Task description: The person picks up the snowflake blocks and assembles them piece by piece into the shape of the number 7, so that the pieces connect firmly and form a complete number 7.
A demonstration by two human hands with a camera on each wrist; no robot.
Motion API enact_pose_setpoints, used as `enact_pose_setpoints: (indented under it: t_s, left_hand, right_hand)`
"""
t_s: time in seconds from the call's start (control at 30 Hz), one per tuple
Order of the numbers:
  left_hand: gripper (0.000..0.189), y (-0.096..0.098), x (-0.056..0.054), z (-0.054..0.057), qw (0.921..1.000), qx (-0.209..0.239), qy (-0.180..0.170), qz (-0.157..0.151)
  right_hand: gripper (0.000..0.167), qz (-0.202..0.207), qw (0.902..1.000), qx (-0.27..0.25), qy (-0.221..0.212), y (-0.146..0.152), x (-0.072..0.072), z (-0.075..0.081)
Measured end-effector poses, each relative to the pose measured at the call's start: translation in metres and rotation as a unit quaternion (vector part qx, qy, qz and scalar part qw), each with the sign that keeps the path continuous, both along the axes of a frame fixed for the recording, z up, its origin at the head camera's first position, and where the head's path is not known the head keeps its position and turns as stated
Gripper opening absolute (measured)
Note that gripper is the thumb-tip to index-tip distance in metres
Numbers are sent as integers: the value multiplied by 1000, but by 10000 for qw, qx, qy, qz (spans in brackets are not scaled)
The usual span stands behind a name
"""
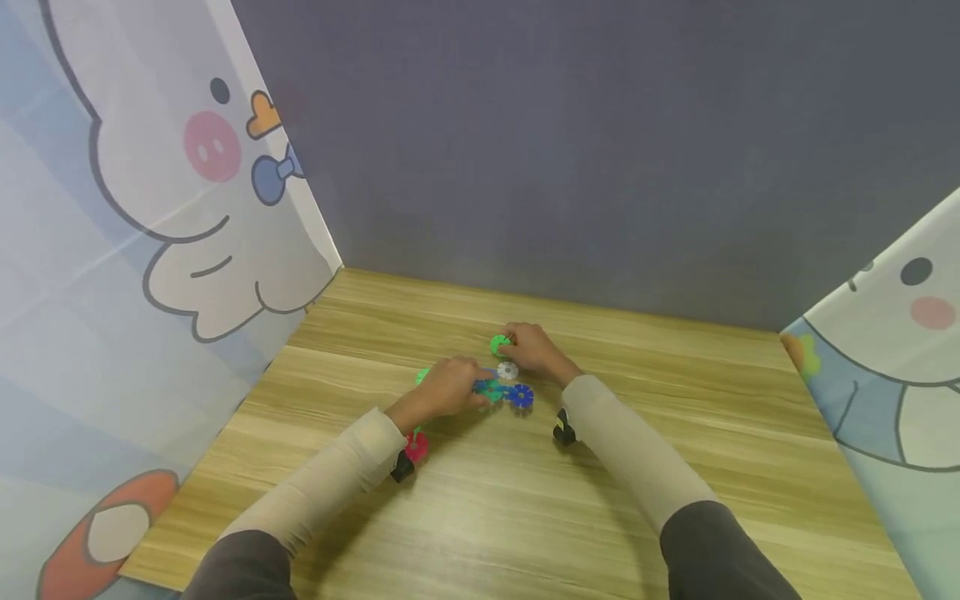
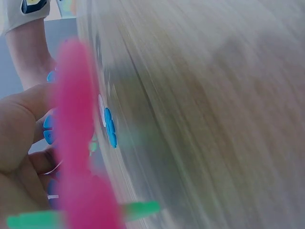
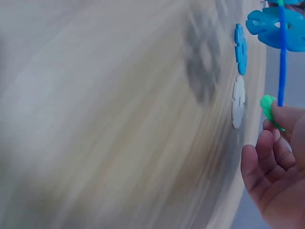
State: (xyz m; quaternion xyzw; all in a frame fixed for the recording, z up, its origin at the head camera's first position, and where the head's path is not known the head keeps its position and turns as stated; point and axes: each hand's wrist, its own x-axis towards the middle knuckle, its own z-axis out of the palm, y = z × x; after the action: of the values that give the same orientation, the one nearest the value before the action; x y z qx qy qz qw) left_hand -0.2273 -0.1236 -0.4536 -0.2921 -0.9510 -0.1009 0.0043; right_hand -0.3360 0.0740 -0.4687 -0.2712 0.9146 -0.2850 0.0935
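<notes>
My left hand [image 1: 450, 387] grips a joined chain of notched plastic snowflake discs above the table. A dark blue disc [image 1: 522, 396] is at the chain's right end, beside a teal disc [image 1: 492, 390]. A pink disc [image 1: 417, 447] hangs near the left wrist, blurred and close in the left wrist view. My right hand [image 1: 531, 347] pinches a loose green disc [image 1: 498, 344] between thumb and fingers, just beyond the chain. Below it lie a white disc [image 3: 238, 102] and a light blue disc [image 3: 241, 49], flat on the wood. Part of the chain is hidden behind the left hand.
The wood-grain tabletop [image 1: 637, 500] meets a dark grey panel [image 1: 562, 167] at the back. Cartoon-printed sheets [image 1: 165, 275] stand along both sides. A small black device [image 1: 564, 429] is strapped under the right wrist.
</notes>
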Motion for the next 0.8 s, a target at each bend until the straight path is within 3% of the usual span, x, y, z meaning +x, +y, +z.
enact_pose_setpoints:
  t_s: [0.13,0.37,0.8]
  left_hand:
    - [52,1,0,0,10000,27,-56,49]
    - [53,1,0,0,9999,147,-3,85]
    - [53,1,-3,2,9999,94,86,78]
  right_hand:
    - [13,96,9996,-224,133,9,6,4]
    - [14,148,9985,-177,495,26,17,8]
    - [4,283,9957,-563,678,51,38,10]
